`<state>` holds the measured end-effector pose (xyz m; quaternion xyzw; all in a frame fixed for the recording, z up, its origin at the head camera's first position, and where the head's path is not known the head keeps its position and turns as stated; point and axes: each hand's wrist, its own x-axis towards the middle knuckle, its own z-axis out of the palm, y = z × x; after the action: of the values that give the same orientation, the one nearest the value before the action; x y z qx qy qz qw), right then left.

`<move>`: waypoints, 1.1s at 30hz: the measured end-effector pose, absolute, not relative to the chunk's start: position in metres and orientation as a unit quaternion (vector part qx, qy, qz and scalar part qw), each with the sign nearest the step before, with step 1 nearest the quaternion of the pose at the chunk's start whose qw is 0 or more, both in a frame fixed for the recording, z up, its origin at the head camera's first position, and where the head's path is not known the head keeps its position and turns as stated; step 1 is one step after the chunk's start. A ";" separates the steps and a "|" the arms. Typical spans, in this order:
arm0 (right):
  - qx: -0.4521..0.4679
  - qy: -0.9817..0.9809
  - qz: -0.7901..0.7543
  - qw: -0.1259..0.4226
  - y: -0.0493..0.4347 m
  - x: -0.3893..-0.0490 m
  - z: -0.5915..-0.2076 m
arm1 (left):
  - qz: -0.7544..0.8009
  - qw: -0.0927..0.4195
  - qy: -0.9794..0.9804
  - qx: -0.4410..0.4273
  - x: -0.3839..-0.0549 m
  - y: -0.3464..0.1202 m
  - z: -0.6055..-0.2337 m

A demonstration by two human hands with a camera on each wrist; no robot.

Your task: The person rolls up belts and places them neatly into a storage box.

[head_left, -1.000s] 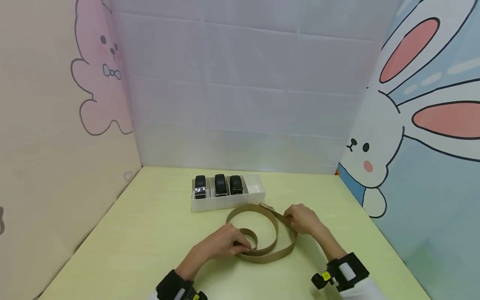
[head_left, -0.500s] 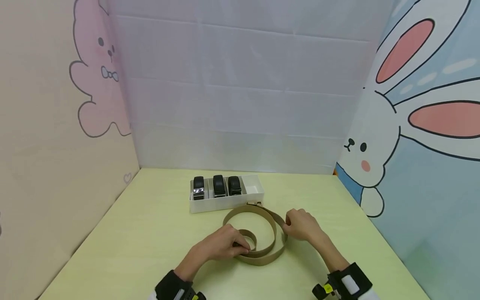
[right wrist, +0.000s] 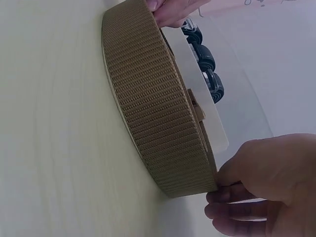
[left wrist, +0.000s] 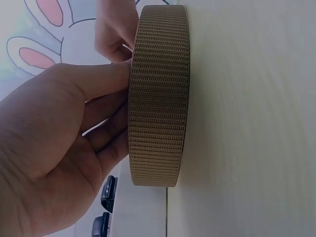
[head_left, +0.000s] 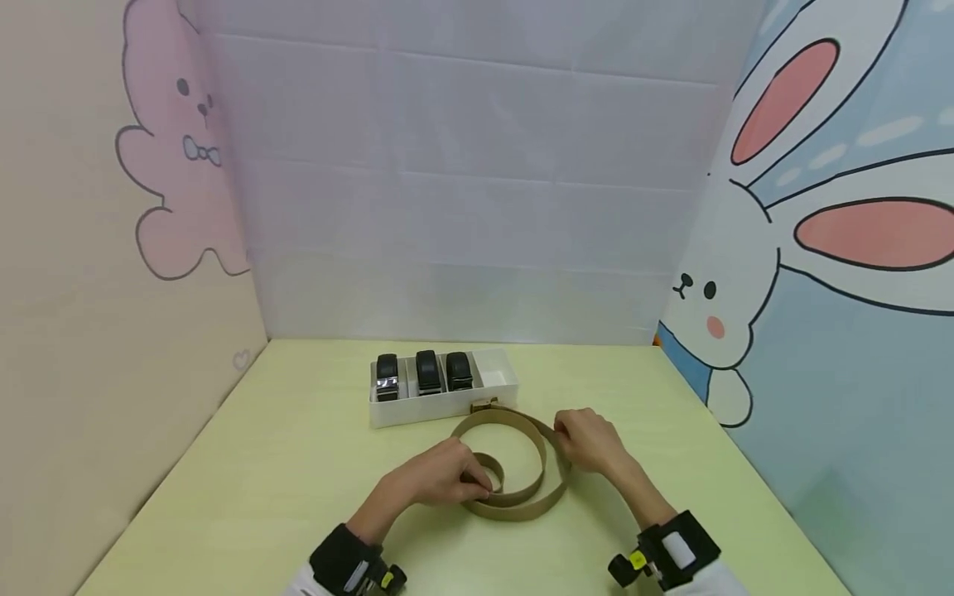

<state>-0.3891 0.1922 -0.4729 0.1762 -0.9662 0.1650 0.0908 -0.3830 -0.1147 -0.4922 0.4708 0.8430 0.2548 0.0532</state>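
Note:
A tan webbing belt [head_left: 514, 511] stands on its edge on the table in a loose spiral, a small tight curl lying inside wider loops. Its metal buckle [head_left: 484, 405] sits at the far side of the coil, close to the white tray. My left hand [head_left: 440, 472] pinches the strap at the near left, beside the small curl. At the right side of the outer loop, my right hand [head_left: 592, 441] pinches the band between thumb and fingers. The ribbed outer face of the belt fills the middle of the left wrist view; its inner turns are hidden there.
Behind the coil is a white divided tray [head_left: 417, 411]. It holds three rolled black belts [head_left: 428, 372] in separate compartments, and its rightmost compartment [head_left: 492, 369] has none. A white sheet [head_left: 462, 207] hangs at the table's back, between walls with cartoon animals.
The buckle end has slid left along the far side of the coil, and the outer loop has drawn in slightly. My left hand keeps its hold; my right hand has shifted a little along the loop.

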 end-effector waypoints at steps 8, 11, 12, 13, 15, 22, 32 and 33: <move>0.124 -0.977 0.172 0.027 0.186 -0.374 -0.463 | 0.259 0.048 0.847 0.463 -0.382 -0.120 -0.489; 0.151 -0.971 0.182 0.032 0.183 -0.373 -0.464 | 0.263 0.050 0.847 0.459 -0.380 -0.122 -0.488; 0.161 -0.969 0.185 0.037 0.181 -0.374 -0.466 | 0.266 0.053 0.846 0.459 -0.379 -0.122 -0.488; 0.171 -0.966 0.188 0.043 0.180 -0.376 -0.468 | 0.269 0.056 0.845 0.458 -0.379 -0.122 -0.488; 0.190 -0.961 0.195 0.059 0.178 -0.380 -0.474 | 0.272 0.057 0.844 0.458 -0.377 -0.122 -0.489; 0.243 -0.938 0.197 0.150 0.167 -0.377 -0.481 | 0.267 0.054 0.847 0.457 -0.374 -0.123 -0.490; 0.492 -0.844 0.163 0.139 0.139 -0.325 -0.484 | 0.265 0.047 0.848 0.455 -0.377 -0.125 -0.493; 0.494 -0.845 0.147 0.144 0.136 -0.323 -0.486 | 0.266 0.047 0.848 0.455 -0.377 -0.126 -0.494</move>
<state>-0.3233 0.1365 -0.4857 0.4939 -0.8447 0.1472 0.1444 -0.3768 -0.1256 -0.4936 0.4552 0.8483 0.2663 0.0470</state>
